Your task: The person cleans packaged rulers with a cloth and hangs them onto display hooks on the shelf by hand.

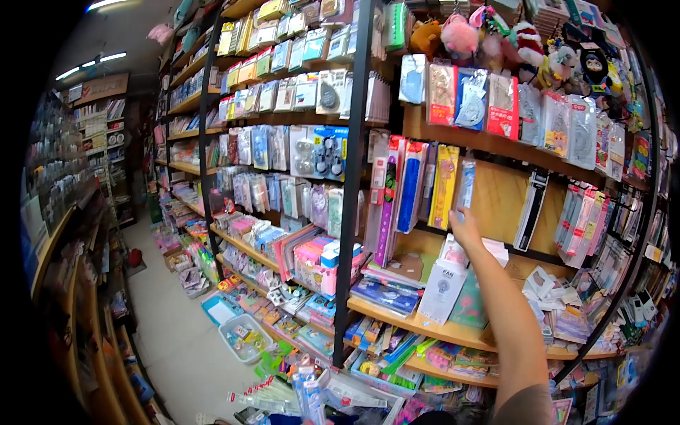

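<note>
My right hand (464, 228) reaches up to the wooden back panel, its fingers closed at the lower end of a slim, clear-and-blue package (467, 184) that hangs there. Just left of it hangs a yellow ruler-like pack (444, 185), with blue (409, 185) and purple (386, 205) long packs farther left. To the right, a black-and-white narrow pack (531, 211) hangs apart. At the bottom edge, several slim blue-and-white packages (309, 394) stand upright in my left hand (309, 421), which is mostly cut off.
A white fan box (443, 290) leans on the wooden shelf (397, 322) under my right forearm. A black shelf post (352, 177) rises left of my reach. Plush toys (460, 37) hang overhead. On the aisle floor (159, 297) stands a clear bin (244, 338) of small goods.
</note>
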{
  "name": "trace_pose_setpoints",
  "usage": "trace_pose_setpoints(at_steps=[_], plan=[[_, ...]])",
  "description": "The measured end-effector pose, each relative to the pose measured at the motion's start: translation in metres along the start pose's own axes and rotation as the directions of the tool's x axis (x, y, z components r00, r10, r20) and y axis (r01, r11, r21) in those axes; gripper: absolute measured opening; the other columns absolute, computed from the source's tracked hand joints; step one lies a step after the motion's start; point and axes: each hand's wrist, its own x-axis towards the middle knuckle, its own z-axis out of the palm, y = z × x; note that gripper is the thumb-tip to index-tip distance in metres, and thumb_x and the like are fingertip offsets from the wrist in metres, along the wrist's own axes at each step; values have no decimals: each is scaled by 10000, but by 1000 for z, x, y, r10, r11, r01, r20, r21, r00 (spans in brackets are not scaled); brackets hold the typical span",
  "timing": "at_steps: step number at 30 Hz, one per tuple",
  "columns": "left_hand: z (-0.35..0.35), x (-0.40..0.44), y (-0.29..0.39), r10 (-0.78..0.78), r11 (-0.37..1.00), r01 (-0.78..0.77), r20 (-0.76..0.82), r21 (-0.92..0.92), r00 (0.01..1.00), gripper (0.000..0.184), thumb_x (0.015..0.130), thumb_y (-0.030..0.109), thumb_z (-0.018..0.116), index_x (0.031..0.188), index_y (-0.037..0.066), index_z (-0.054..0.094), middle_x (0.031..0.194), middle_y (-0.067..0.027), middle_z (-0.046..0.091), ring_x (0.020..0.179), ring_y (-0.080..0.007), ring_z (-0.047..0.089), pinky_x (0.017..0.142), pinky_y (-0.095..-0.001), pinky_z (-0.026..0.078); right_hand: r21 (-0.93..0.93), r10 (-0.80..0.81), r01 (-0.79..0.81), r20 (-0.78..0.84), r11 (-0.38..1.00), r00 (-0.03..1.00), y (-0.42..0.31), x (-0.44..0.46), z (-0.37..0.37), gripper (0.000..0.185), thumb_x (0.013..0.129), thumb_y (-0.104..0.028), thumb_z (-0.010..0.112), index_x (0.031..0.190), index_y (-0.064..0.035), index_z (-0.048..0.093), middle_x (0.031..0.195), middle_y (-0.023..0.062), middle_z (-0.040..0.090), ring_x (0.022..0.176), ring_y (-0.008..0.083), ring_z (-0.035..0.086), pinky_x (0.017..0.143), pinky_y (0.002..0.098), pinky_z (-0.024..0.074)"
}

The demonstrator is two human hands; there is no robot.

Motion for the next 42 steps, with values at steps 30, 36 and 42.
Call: trace_pose_setpoints(at_steps=[30,36,42], plan=[[56,13,30,26,999,-27,-36,-40,999,321,905,374,425,891,67,517,666,-39,533,517,-136,501,450,-257,421,479,75,-80,29,874,997,-92,-98,-75,266,790,-155,627,1002,-19,539,628,-3,433,565,99,387,502,264,347],[54,13,30,10,999,-12,-35,-36,999,325,901,374,435,871,61,515,662,-49,531,534,-149,510,463,-263,427,634,59,-3,-68,774,996,-73,3,-69,315,806,-111,597,1071,44,525,875,104,607,725,129,540,642,263,423],[47,18,25,57,998,-58,-50,-5,997,345,903,380,427,823,57,519,658,-59,529,528,-157,507,470,-273,433,618,81,-11,-86,786,993,-75,23,-59,303,797,-121,604,1042,50,554,870,115,624,754,143,561,685,271,426]])
